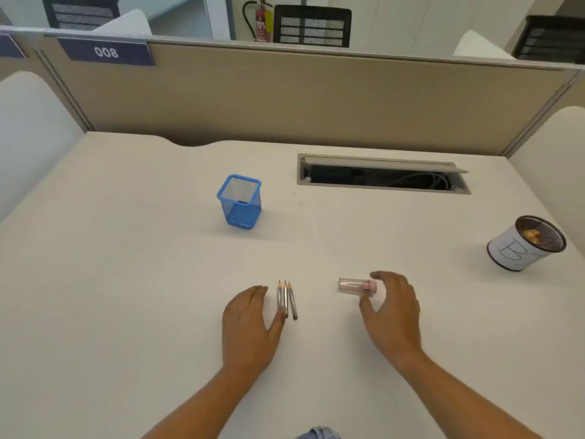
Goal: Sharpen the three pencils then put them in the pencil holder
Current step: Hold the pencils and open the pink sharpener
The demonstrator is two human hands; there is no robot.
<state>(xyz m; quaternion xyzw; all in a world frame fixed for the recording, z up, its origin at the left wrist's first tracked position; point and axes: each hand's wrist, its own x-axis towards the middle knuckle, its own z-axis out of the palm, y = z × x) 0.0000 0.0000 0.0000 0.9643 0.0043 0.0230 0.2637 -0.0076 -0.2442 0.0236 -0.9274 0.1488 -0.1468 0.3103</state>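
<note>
— Where do our three pencils lie?
— Side by side on the desk, points toward twelve o'clock, just at three o'clock of our left hand. That hand lies flat with its fingers straight and together, and its thumb tip meets the near end of the leftmost pencil.
— And our right hand?
— Its fingers are apart and loosely curved around the pink end of the sharpener. The thumb is clear of it; whether the forefinger touches, we cannot tell. The sharpener lies on its side at three o'clock of the pencils.
— The pencil holder?
— Upright at eleven o'clock of the pencils, well apart. A paper-wrapped cup stands at two o'clock of our right hand.
</note>
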